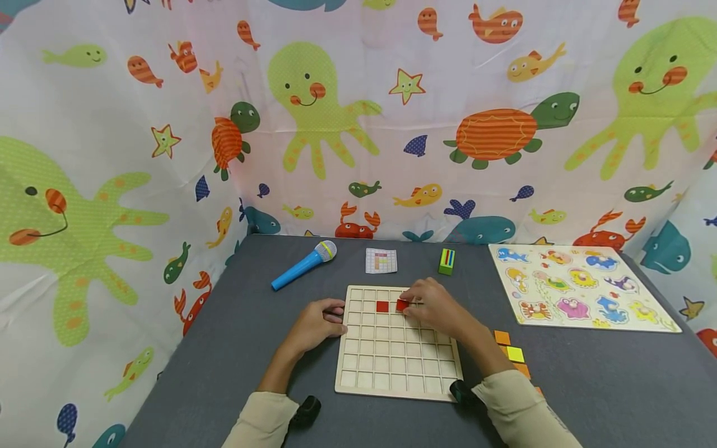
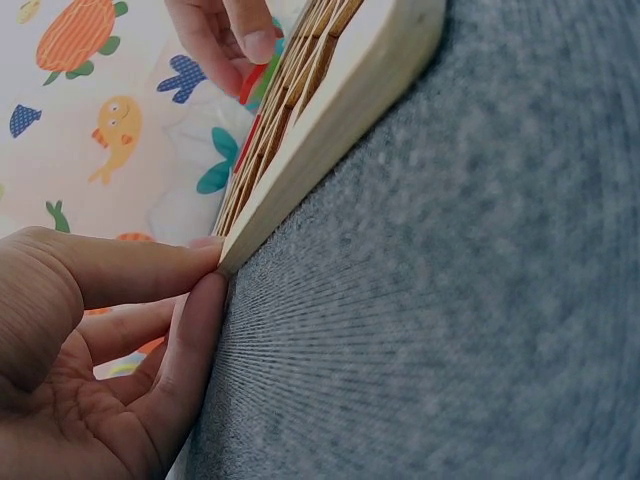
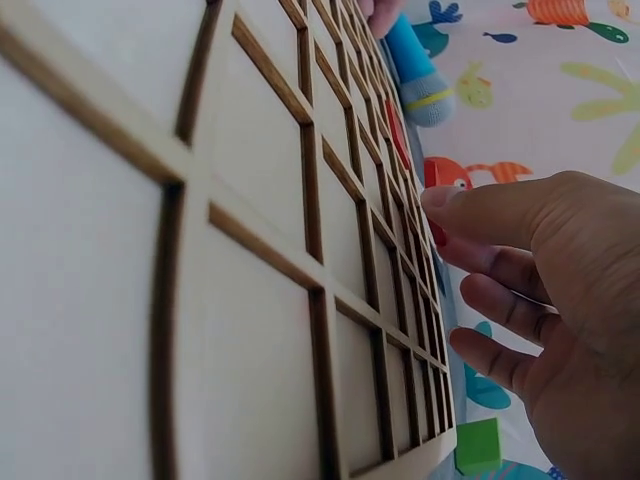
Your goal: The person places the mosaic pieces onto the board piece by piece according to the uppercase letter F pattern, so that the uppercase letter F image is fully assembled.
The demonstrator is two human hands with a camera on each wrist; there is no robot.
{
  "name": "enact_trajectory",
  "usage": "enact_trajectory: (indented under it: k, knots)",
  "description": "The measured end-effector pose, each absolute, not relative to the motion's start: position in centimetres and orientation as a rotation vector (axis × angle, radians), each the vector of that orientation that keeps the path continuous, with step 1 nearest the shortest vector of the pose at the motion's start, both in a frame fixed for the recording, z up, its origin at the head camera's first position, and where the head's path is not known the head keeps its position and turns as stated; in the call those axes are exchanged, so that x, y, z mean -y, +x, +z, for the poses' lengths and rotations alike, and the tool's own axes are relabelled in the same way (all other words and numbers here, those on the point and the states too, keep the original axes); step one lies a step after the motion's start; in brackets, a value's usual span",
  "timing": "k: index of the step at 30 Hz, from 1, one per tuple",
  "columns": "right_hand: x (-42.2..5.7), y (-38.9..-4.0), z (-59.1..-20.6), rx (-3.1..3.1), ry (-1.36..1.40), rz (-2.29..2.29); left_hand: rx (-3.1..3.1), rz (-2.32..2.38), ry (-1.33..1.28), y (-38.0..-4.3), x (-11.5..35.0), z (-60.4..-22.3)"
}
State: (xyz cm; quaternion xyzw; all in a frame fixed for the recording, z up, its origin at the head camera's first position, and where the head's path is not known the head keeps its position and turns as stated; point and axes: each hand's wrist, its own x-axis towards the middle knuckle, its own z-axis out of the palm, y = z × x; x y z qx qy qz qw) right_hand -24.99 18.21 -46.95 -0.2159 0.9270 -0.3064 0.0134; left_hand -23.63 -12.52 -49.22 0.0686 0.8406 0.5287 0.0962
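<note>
A pale wooden grid board point(image 1: 381, 363) lies on the grey table in front of me. My left hand point(image 1: 315, 325) pinches its left edge between thumb point(image 2: 150, 272) and finger. One red square tile point(image 1: 382, 306) sits in a cell near the board's far edge. Over a cell to its right, my right hand point(image 1: 435, 306) pinches another red tile point(image 1: 401, 305) between thumb and index finger. The other fingers point(image 3: 505, 305) of that hand are loosely bent. Thumb and fingers cover part of this tile in the right wrist view.
Behind the board lie a blue toy microphone point(image 1: 299, 267), a small grid-patterned card point(image 1: 381, 261) and a green block with coloured stripes point(image 1: 446, 262). A sea-animal puzzle point(image 1: 588, 298) lies at the far right. Several orange tiles point(image 1: 502, 338) and a yellow tile point(image 1: 515, 354) lie beside my right forearm.
</note>
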Motion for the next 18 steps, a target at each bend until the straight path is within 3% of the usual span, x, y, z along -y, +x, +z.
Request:
enact_trajectory:
  k: [18]
  knots:
    - [-17.1,-25.9,-47.2,-2.879,-0.672,-0.931,-2.491,1.562,0.194,-23.7,12.5,-49.2]
